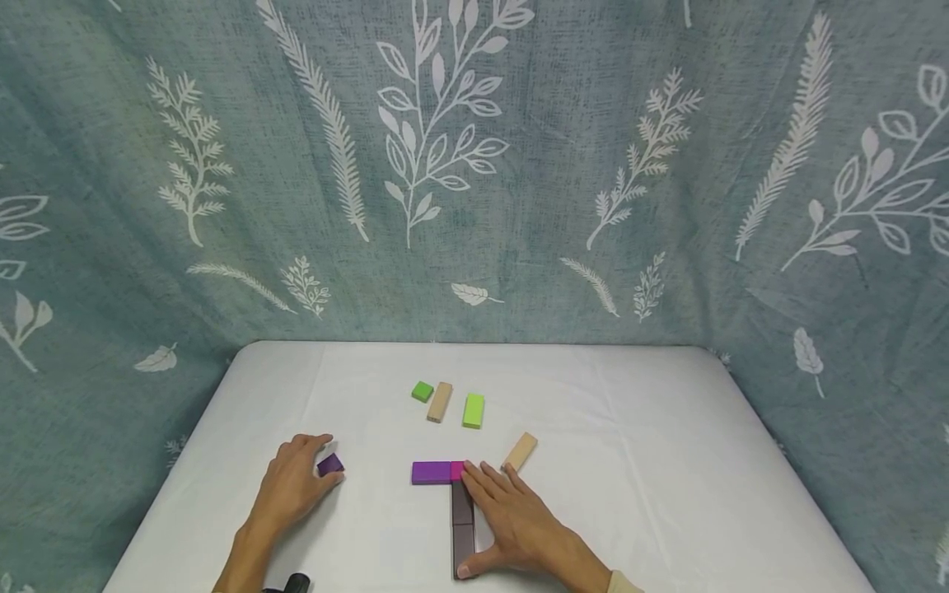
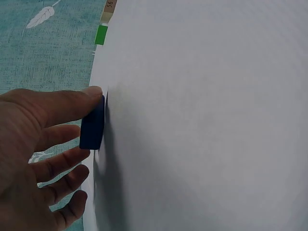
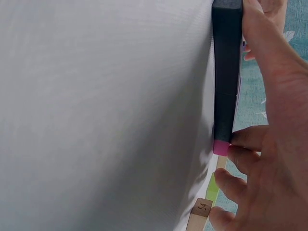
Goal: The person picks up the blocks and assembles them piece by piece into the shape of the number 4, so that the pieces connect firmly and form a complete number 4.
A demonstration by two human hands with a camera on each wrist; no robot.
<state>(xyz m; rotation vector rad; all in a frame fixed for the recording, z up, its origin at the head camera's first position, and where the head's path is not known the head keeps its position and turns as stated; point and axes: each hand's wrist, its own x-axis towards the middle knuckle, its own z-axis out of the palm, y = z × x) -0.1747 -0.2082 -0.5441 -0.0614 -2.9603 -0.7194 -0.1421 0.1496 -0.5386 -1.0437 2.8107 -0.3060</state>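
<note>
Block, dark purple, rectangular, likely wooden (image 1: pixel 330 465), lower left of the head view, held between curved thumb and fingers of left hand (image 1: pixel 292 479), presumably light, rigid, best pinched by opposite sides; right hand (image 1: pixel 515 520), fingers extended, touching dark-grey rectangular blocks (image 1: pixel 463 545).

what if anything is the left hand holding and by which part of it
The left hand has its thumb against the near side of the dark purple block; whether it is gripped cannot be told.

leftmost block (image 1: pixel 329 464): dark purple | corner block (image 1: pixel 456 471): pink | backdrop (image 1: pixel 549 247): teal, white leaf print
</note>
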